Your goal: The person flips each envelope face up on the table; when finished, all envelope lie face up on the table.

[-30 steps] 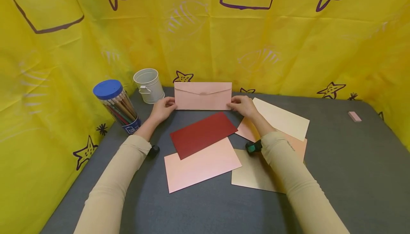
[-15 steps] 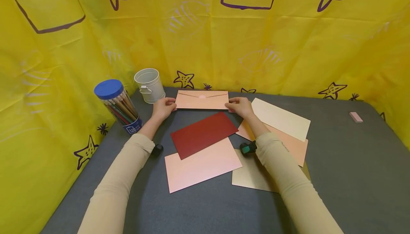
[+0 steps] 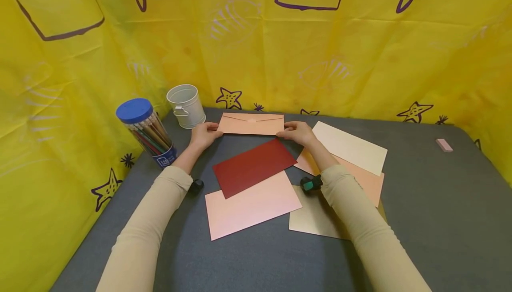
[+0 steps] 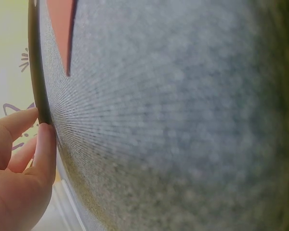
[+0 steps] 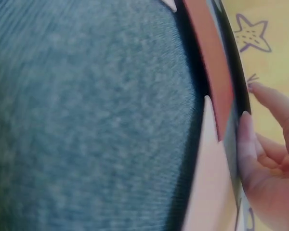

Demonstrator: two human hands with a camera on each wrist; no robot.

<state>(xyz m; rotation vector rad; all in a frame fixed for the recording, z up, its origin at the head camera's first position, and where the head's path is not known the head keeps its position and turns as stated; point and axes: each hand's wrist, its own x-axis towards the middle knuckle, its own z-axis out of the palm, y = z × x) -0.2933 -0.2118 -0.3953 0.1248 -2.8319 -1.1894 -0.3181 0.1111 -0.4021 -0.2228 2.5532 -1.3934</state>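
A peach envelope (image 3: 251,126) with its pointed flap facing up is low over the table's back part. My left hand (image 3: 205,135) holds its left end and my right hand (image 3: 299,133) its right end, thumbs at the near corners. In the left wrist view the left thumb (image 4: 45,149) and a forefinger meet at the envelope's dark edge; the right wrist view has the right thumb (image 5: 247,144) at the other end. Just in front lies a dark red envelope (image 3: 254,168), overlapping a pale pink envelope (image 3: 250,214).
On the right, a cream envelope (image 3: 354,147) overlaps an orange-peach envelope (image 3: 370,183), with a beige envelope (image 3: 314,216) nearer. At back left stand a white metal bucket (image 3: 188,107) and a blue-lidded tub of pencils (image 3: 148,132). A pink eraser (image 3: 444,145) lies far right.
The peach envelope has tipped back from nearly upright to nearly flat, most of it by half a second ago. Since then the thumbs have shifted slightly inward along its near edge.
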